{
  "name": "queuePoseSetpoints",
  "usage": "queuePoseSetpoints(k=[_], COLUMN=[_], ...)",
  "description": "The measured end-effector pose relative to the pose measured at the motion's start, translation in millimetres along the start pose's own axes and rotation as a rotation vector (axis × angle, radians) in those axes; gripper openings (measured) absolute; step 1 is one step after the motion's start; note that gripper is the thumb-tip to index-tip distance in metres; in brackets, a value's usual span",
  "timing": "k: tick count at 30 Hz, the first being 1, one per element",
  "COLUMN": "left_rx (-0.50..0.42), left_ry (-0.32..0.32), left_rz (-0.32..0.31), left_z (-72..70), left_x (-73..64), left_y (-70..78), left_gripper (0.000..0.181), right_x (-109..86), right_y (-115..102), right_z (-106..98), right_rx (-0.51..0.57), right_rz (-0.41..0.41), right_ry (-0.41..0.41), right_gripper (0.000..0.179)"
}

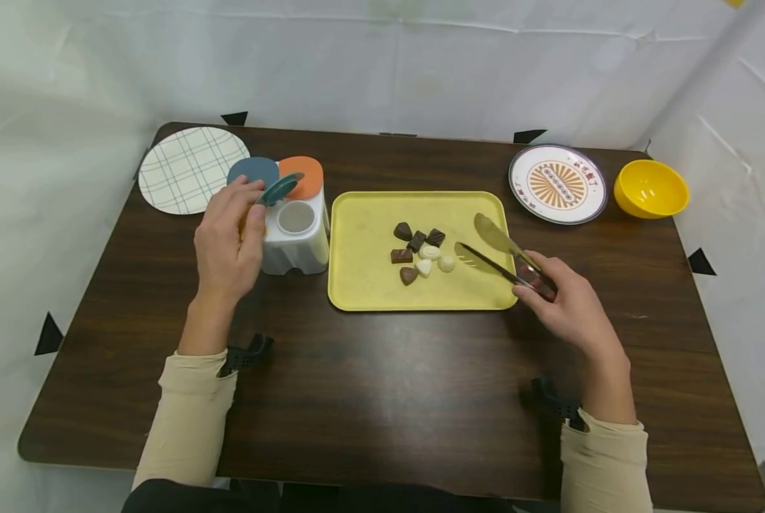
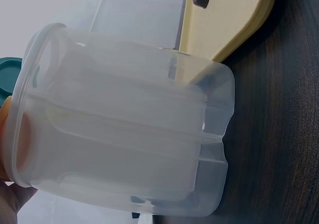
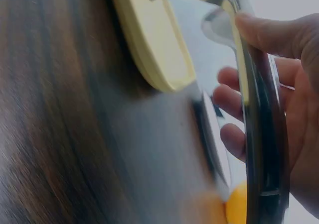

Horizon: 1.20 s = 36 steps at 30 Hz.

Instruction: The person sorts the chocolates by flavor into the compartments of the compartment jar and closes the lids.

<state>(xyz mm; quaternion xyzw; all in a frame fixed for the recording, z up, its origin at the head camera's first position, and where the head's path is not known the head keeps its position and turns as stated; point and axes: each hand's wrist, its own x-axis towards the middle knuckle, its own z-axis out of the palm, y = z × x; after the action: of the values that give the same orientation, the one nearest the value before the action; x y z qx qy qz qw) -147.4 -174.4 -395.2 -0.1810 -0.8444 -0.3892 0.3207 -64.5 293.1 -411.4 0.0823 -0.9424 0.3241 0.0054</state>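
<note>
My left hand (image 1: 228, 239) is at the storage container (image 1: 295, 249), its fingertips pinching the edge of a raised teal lid (image 1: 281, 188). Beneath that lid a round opening shows in the container's top. Blue (image 1: 252, 169) and orange (image 1: 305, 174) lids cover the rear compartments. The left wrist view shows the container's translucent wall (image 2: 124, 119) close up. My right hand (image 1: 571, 303) grips metal serving tongs (image 1: 500, 260), whose spread tips hang over the right part of the yellow tray (image 1: 363, 292). Several dark and white chocolates (image 1: 423, 255) lie on the tray, left of the tongs.
A white plate with a grid pattern (image 1: 186, 167) lies at the back left, behind the container. Toward the back right are a patterned white plate (image 1: 557, 184) and a yellow bowl (image 1: 650, 189). All stand on a dark wooden table (image 1: 388, 399).
</note>
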Motion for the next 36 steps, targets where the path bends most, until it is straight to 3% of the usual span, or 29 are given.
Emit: queuePoseSetpoints(k=[6, 12, 22, 36], left_rx=[-0.013, -0.039, -0.028, -0.033], left_ry=[0.008, 0.039, 0.028, 0.032], left_rz=[0.003, -0.017, -0.011, -0.007], left_z=[0.9, 1.3, 2.3, 3.1], left_x=[-1.5, -0.5, -1.1, -2.0], left_y=[-0.3, -0.8, -1.1, -1.1], left_gripper=[0.035, 0.035, 0.037, 0.036], right_x=[6.6, 11.3, 14.5, 12.9], right_y=[-4.6, -5.7, -4.8, -1.4], right_z=[14.5, 21.5, 26.2, 29.5], right_rx=[-0.079, -0.163, -0.239, -0.251], right_rz=[-0.069, -0.083, -0.079, -0.07], right_ry=[-0.085, -0.101, -0.049, 0.002], right_gripper=[0.053, 0.049, 0.041, 0.038])
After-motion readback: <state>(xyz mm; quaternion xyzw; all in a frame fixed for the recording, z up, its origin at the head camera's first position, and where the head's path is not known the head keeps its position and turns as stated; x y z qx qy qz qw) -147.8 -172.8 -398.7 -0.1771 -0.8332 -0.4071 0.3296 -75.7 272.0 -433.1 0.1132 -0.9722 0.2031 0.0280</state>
